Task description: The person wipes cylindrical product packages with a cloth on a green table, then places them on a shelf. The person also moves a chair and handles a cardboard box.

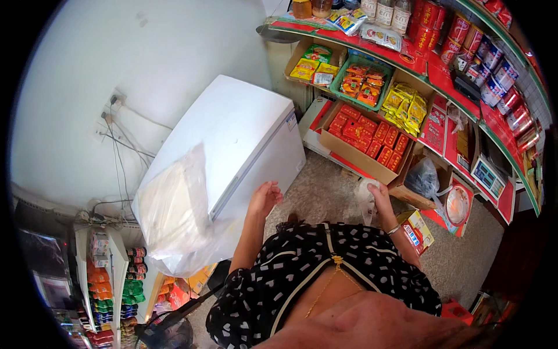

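Note:
My left hand (pixel 264 198) is raised beside the front of a white chest freezer (pixel 226 122), its fingers loosely curled apart with nothing in them. A translucent plastic bag with something pale inside (pixel 176 209) lies on the near end of the freezer's lid. On the other side, my right hand (pixel 380 198) grips a crumpled clear plastic bag (pixel 366 201) that hangs down over the floor. Close above the right hand is an open cardboard box (pixel 359 152) filled with small red packets; what is in the held bag cannot be made out.
Curved red shelves (pixel 405 54) with cans, bottles and snack packets run along the right. A digital scale (pixel 488 176) stands at their end. A printed carton (pixel 416 231) is on the floor near my right arm. At the lower left are a black fan (pixel 168 333) and snack racks (pixel 115 279).

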Available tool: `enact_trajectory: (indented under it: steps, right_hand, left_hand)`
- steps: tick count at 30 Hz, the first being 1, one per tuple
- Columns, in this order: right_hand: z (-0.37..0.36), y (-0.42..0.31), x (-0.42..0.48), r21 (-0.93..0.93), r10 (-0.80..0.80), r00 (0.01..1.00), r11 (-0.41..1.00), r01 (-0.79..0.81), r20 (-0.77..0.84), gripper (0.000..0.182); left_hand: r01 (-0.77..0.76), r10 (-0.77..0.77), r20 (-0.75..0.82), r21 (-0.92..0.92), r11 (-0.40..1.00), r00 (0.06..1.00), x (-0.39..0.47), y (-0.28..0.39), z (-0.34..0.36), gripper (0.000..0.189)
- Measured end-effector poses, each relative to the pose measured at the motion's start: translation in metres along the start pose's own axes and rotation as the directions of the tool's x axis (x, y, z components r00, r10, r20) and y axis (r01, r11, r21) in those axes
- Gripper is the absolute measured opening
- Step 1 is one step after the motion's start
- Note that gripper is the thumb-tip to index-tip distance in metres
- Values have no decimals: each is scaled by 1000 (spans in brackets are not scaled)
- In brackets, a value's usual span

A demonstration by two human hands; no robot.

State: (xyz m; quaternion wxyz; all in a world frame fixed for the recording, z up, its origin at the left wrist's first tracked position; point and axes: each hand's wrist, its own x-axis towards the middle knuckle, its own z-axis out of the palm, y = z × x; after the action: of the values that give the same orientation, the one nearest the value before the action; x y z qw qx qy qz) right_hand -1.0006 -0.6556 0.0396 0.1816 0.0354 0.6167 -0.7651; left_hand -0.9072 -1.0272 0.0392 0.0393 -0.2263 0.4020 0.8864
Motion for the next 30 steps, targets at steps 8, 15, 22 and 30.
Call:
enact_trajectory:
  steps: [8, 15, 22, 30]
  right_hand:
    - [-17, 23, -30, 209, 208, 920, 967, -144, -332, 34]
    - [-6, 42, -35, 172, 147, 654, 985, -27, -742, 37]
    - [74, 14, 29, 218, 162, 706, 976, -11, -689, 31]
    - [91, 35, 64, 292, 135, 769, 954, 71, -625, 44]
  left_hand:
    - [8, -13, 133, 36, 999, 991, 188, 65, 72, 39]
    - [-240, 217, 122, 690, 683, 969, 385, 98, 154, 38]
    - [-295, 108, 345, 898, -326, 932, 531, 119, 184, 49]
    - [-374, -90, 397, 729, -573, 913, 563, 116, 188, 52]
